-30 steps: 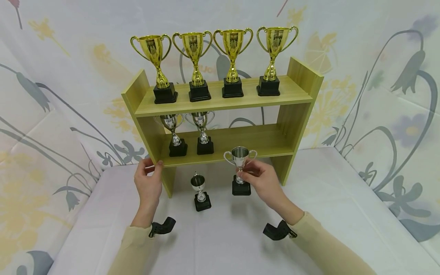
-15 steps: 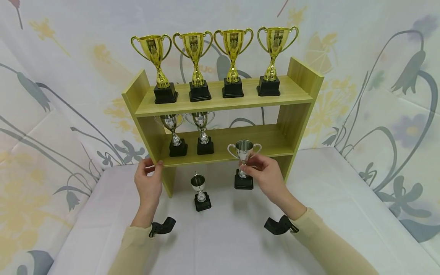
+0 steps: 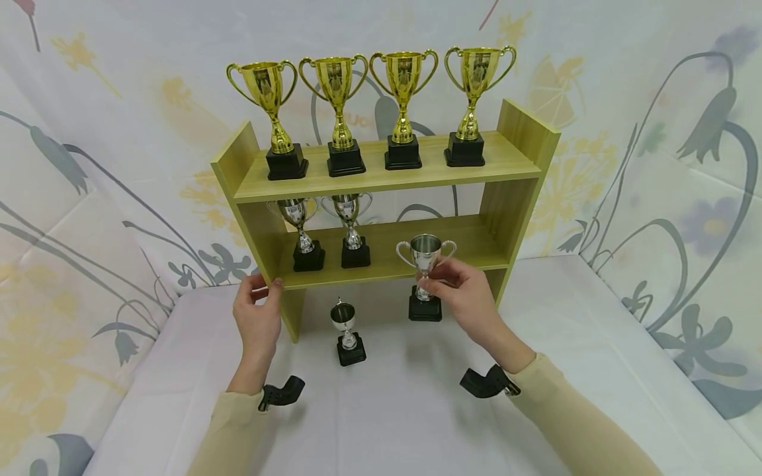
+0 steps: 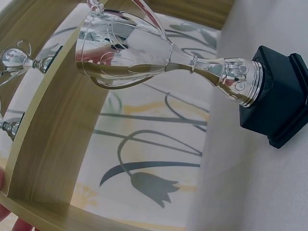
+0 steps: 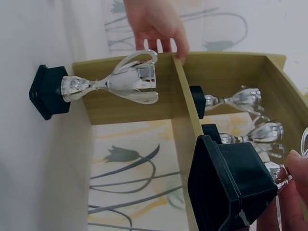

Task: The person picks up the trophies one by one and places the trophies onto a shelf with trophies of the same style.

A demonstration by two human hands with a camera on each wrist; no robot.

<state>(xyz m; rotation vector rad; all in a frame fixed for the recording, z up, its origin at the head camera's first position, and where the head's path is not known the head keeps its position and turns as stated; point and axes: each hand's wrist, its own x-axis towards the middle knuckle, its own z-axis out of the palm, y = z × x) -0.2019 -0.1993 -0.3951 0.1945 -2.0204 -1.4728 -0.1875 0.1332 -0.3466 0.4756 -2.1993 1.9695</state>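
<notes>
My right hand (image 3: 467, 297) pinches a small silver trophy cup (image 3: 425, 246) by its stem, upright and raised off the table in front of the lower shelf board (image 3: 437, 236). Its black base (image 5: 231, 187) looms large in the right wrist view. At the left side panel of the wooden shelf (image 3: 387, 188), my left hand (image 3: 257, 314) grips the corner, thumb at the board's front edge and fingers on the panel's outer side. Another silver trophy cup (image 3: 347, 334) stands on the table between the hands; the left wrist view shows it close up.
Two silver trophies (image 3: 354, 251) stand on the lower board's left half, their rims partly hidden by the upper board. Several gold trophies (image 3: 402, 106) line the upper board. A white cloth (image 3: 381, 423) covers the table, and a floral curtain (image 3: 643, 165) hangs behind.
My right hand has lifted the silver trophy upward and slightly to the right, toward the lower board. The left hand has stayed at the shelf corner.
</notes>
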